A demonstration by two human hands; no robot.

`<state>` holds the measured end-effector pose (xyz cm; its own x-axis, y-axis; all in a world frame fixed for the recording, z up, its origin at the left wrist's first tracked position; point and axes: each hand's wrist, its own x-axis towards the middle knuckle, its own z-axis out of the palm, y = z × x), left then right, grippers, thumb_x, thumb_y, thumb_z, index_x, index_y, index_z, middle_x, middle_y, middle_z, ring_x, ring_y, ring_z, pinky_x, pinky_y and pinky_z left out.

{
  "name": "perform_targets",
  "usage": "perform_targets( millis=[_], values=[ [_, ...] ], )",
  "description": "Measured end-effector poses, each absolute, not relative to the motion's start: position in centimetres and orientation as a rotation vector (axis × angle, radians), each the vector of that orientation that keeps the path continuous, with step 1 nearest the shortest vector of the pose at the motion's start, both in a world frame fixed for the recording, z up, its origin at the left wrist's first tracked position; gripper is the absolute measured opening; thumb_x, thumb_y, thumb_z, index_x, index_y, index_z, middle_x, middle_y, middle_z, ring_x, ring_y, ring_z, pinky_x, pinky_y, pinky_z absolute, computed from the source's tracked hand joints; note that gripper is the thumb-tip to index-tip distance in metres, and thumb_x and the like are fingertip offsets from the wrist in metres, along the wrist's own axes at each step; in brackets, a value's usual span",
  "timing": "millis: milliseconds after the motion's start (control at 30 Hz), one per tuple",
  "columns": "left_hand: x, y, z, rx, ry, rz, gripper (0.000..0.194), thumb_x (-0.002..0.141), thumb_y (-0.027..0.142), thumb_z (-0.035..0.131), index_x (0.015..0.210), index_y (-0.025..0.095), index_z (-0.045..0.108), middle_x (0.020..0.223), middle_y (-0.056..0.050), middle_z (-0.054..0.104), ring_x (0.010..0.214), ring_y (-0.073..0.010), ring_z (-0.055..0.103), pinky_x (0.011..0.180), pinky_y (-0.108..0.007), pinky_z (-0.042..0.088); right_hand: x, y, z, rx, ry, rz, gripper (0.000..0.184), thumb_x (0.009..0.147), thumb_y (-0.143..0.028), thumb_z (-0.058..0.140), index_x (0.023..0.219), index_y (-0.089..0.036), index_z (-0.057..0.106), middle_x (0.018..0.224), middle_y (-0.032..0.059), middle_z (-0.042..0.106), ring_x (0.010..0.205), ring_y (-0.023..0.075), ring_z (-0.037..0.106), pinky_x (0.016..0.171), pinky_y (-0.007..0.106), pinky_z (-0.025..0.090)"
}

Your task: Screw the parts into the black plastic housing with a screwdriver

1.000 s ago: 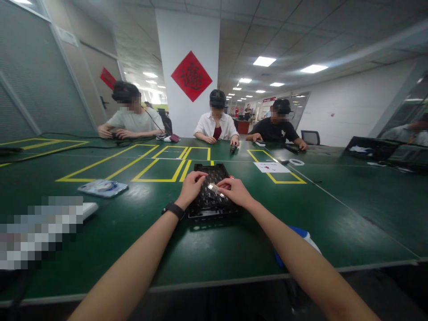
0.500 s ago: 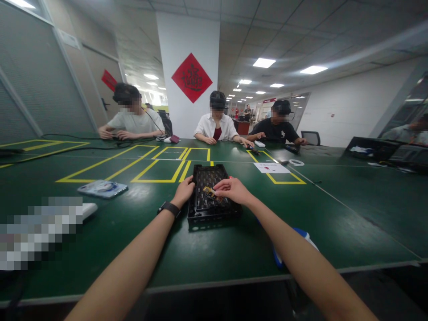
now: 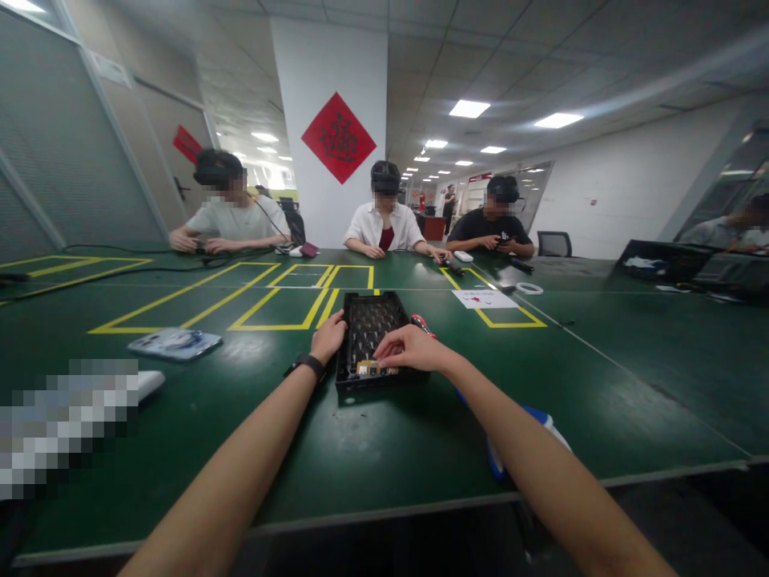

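A black open plastic case (image 3: 359, 330) with rows of small studs inside lies on the green table. My left hand (image 3: 328, 336) grips the case's left wall, fingers closed around its edge. Over the near right part of the case, my right hand (image 3: 408, 349) pinches a small yellowish circuit board (image 3: 369, 368) with light metal parts. The board sits at the case's near end, partly hidden by my fingers; I cannot tell whether it rests on the floor of the case. Just beyond my right hand, a red-handled tool (image 3: 422, 324) shows in part.
A patterned phone (image 3: 175, 343) lies to the left, near a pixelated white object (image 3: 72, 429). A blue and white object (image 3: 537, 417) is partly under my right forearm. Ahead lie a paper sheet (image 3: 485, 299) and a white ring (image 3: 529, 288). Several people sit across the table.
My right hand has brought the circuit board from above the middle of the case down to its near end. My left hand stays on the left wall. The view has shifted slightly.
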<state>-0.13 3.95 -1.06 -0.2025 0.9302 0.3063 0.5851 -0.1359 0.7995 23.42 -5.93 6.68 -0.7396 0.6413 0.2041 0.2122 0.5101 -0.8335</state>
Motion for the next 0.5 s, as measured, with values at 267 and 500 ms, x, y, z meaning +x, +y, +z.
perform_targets(
  millis=[267, 500],
  values=[
    [-0.1, 2.8, -0.5, 1.683, 1.586, 1.346, 0.052, 0.07, 0.018, 0.049, 0.121, 0.013, 0.052, 0.123, -0.009, 0.057, 0.11, -0.0207, 0.054, 0.096, -0.032, 0.041, 23.1, -6.4, 6.2, -0.736, -2.389, 0.901, 0.027, 0.07, -0.031, 0.067, 0.087, -0.011, 0.069, 0.079, 0.0069, 0.069, 0.07, 0.0135, 0.063, 0.068, 0.025, 0.05],
    [0.1, 2.1, -0.1, 1.762, 1.596, 1.303, 0.047, 0.074, 0.022, 0.05, 0.12, 0.014, 0.053, 0.126, -0.009, 0.055, 0.113, -0.021, 0.052, 0.099, -0.033, 0.038, 23.0, -6.8, 6.4, -0.729, -2.465, 0.753, 0.02, 0.072, -0.029, 0.065, 0.084, -0.014, 0.07, 0.081, 0.0047, 0.07, 0.073, 0.0136, 0.063, 0.07, 0.024, 0.047]
  ],
)
